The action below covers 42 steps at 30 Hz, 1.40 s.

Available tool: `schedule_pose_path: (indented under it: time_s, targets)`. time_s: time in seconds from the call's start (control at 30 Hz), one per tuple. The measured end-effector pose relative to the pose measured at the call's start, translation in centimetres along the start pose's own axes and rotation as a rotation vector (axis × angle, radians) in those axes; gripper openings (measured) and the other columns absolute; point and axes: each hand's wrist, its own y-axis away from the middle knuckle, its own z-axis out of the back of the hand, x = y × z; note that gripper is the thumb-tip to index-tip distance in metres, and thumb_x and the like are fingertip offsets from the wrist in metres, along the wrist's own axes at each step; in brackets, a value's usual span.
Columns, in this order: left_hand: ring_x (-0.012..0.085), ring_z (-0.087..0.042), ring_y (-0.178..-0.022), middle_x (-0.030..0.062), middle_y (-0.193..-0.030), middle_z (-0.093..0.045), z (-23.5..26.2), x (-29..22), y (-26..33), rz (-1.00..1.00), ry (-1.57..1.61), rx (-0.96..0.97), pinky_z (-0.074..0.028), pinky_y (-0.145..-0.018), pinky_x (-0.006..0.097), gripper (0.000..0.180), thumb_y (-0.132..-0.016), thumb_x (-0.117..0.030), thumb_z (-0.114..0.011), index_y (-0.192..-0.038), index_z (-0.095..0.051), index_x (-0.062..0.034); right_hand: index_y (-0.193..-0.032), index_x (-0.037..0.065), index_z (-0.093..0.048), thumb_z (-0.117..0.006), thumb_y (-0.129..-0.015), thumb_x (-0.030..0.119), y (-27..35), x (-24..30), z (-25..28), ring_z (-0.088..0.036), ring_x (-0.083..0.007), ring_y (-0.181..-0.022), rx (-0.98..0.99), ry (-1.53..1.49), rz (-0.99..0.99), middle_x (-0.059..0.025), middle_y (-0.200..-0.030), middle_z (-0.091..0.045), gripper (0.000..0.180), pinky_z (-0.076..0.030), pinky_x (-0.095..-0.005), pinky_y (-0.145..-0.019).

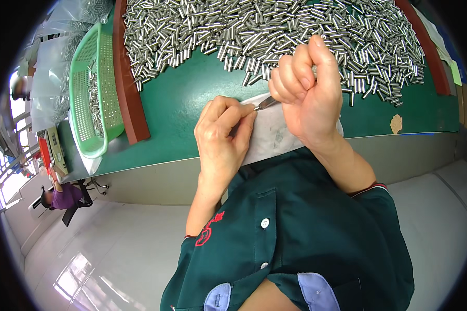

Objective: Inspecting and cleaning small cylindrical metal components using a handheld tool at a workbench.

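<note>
While both hands meet at the near edge of the green table (181, 103), the right hand (306, 88) is closed as a fist around a thin metal tool (267, 102). Only the tip of the tool shows; it comes out of the fist toward 8 o'clock and ends just at the fingertips (248, 110) of the left hand (223, 137). The long axis of the tool runs from about 2 o'clock to 8 o'clock. The left hand is pinched narrow, thumb against forefinger, at the point where the tool tip arrives. I cannot tell if a small piece is held in this pinch, because the fingers hide it. Both hands rest over a white sheet (275, 137) that lies on the table edge.

From the hands, the heap of small metal pins (275, 31) lies at 12 o'clock, and its nearest pins are just beside the right hand's knuckles, so the right hand is the nearer one. The pins are far too many to count; they lie in all directions. At 10 o'clock from the left hand stands one green plastic basket (91, 88) with some more pins inside. One brown-red bar (129, 88) lies between the basket and the heap, and a second one (430, 52) closes the heap at 2 o'clock. Two hands, one tool, one basket, two bars, one sheet.
</note>
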Motion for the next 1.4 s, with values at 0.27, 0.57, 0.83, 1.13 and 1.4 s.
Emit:
schedule_pose_path:
  time_s: [0.27,0.57,0.83,1.13,1.4]
  targets:
    - [0.0227,-0.049,-0.059,0.0072,-0.064,-0.05,0.1,0.2,-0.2,-0.024,0.006,0.013,-0.04,-0.053,0.031,0.01,-0.061,0.003,-0.064,-0.068,-0.058,-0.0005,-0.052,0.013,-0.027,-0.025,-0.091,0.031,0.2,-0.3,-0.2,-0.014,-0.0074,-0.039,0.007,0.043,0.01,0.0032,-0.042,-0.024,0.043,-0.016,-0.0238,-0.039]
    - [0.0237,-0.049,-0.059,0.0078,-0.064,-0.05,0.2,0.3,-0.7,-0.1,0.01,0.052,-0.041,-0.053,0.032,0.009,-0.061,0.004,-0.062,-0.066,-0.056,-0.0001,-0.055,0.01,-0.027,-0.028,-0.092,0.025,1.2,-1.5,-1.1,-0.017,-0.0065,-0.04,0.006,0.269,0.218,0.0026,-0.045,-0.023,0.04,-0.017,-0.0233,-0.039]
    - [0.0243,-0.048,-0.059,0.0076,-0.066,-0.049,0.4,0.0,-0.5,-0.121,-0.022,0.054,-0.04,-0.052,0.033,0.009,-0.061,0.004,-0.062,-0.067,-0.056,-0.001,-0.057,0.008,-0.029,-0.03,-0.091,0.018,1.5,-1.9,-1.3,-0.02,-0.0063,-0.044,0.135,0.447,0.321,0.0027,-0.049,-0.025,0.036,-0.02,-0.0232,-0.042]
    - [0.01,-0.051,-0.071,0.0062,-0.082,-0.057,1.4,0.0,-0.6,0.405,0.98,0.104,-0.043,-0.066,0.022,0.016,-0.078,0.002,-0.055,-0.094,-0.056,0.0042,-0.053,0.009,-0.028,-0.029,-0.091,0.021,1.0,-1.3,-1.2,-0.017,-0.0061,-0.04,0.03,0.24,0.201,0.0012,-0.044,-0.026,0.04,-0.016,-0.0233,-0.037]
    - [0.0104,-0.048,-0.072,0.0065,-0.08,-0.056,2.0,1.5,-0.9,0.469,1.17,0.191,-0.041,-0.068,0.022,0.019,-0.084,-0.005,-0.049,-0.099,-0.056,0.0034,-0.053,0.009,-0.029,-0.029,-0.091,0.021,0.9,-1.2,-1.2,-0.016,-0.0064,-0.039,0.051,0.174,0.187,0.0012,-0.043,-0.024,0.04,-0.016,-0.0234,-0.037]
